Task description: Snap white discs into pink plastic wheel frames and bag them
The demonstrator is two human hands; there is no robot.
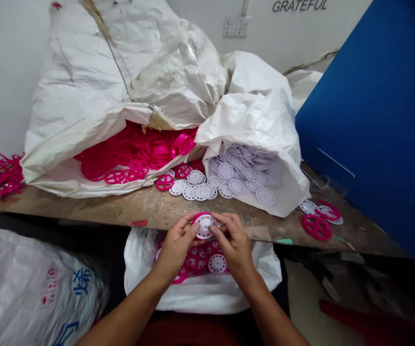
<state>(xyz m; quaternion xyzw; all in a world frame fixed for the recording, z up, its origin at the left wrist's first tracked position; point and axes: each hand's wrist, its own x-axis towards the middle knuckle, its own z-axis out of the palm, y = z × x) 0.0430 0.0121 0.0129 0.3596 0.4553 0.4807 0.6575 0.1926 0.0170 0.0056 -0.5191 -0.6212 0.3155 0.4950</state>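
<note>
Two white woven sacks (pixel 77 96) lying open on the wooden surface (pixel 178 214), spilling magenta wheels (pixel 131 154) and white wheels (pixel 236 175); blue panel (pixel 369 134) standing at far right; white bag (pixel 200 298) sitting below the hands, holding more wheels (pixel 196 259). Left grip (pixel 176 245) and right grip (pixel 234 245) closing in from both sides, fingers pressed together, pinching opposite edges of a white-and-magenta plastic wheel (pixel 204 226), holding it just over the surface's front edge, above the bag.
</note>
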